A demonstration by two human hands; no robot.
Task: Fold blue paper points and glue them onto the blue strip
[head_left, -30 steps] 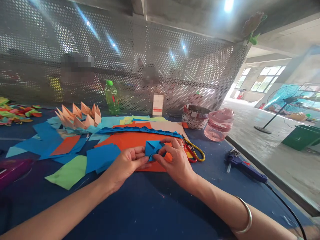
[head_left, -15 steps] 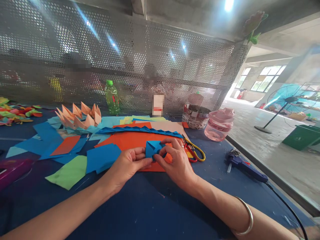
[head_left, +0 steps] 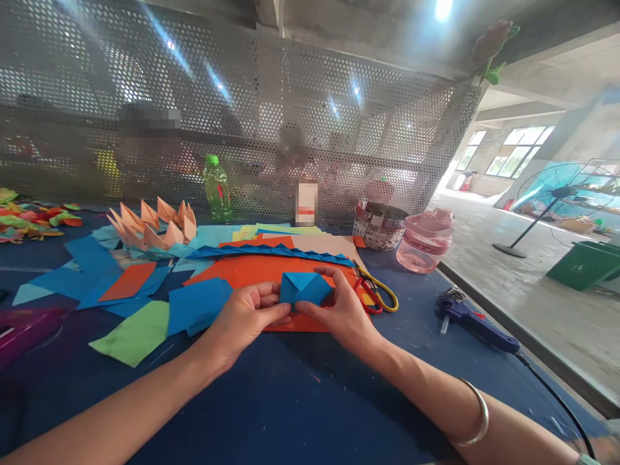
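Note:
A small piece of folded blue paper [head_left: 304,288] is held up over orange sheets [head_left: 237,274]. My left hand [head_left: 249,313] pinches its left edge between thumb and fingers. On the other side, my right hand [head_left: 341,310] has its thumb on the front of the paper and its fingers behind the right corner, partly hidden. Creases run down from the paper's top edge to a point near the middle. Just beyond the hands lies a long strip of pointed blue folds [head_left: 271,253]. Scissors [head_left: 378,289] with red and yellow handles rest right of my right hand.
Loose blue sheets [head_left: 198,303] and a green sheet [head_left: 133,336] lie left. Behind stand a peach folded-paper ring [head_left: 152,226], a green bottle [head_left: 217,190], a patterned bowl [head_left: 380,229] and a pink jug [head_left: 426,242]. A corded glue gun [head_left: 477,323] lies right.
The right fingers have moved off the front of the blue paper and now sit behind its right corner. More of the folded face shows. The left hand is nearly still.

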